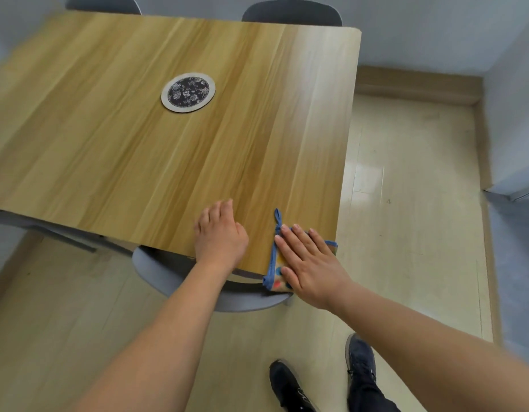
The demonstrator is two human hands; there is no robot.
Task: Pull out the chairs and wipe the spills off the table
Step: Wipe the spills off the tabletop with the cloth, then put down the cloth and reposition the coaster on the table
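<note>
A wooden worktop [174,138] is seen from above, from the head of a standing person. A folded cloth [275,270] with a blue border and coloured dots is pressed flat at the near right corner of the worktop, part of it hanging over the near edge. It is held down by the right hand [309,263], whose fingers [290,242] are stretched straight on top rather than curled round it, as suits wiping. The left hand [220,233] is rested on the near edge just beside it, fingers loosely bent and grasping nothing (probably for bracing). A grey chair [168,278] is seen under the near edge, only partly drawn out. Two dark chair backs [291,11] are tucked at the far edge. A round patterned coaster [188,92] lies near the middle. No spill can be made out.
</note>
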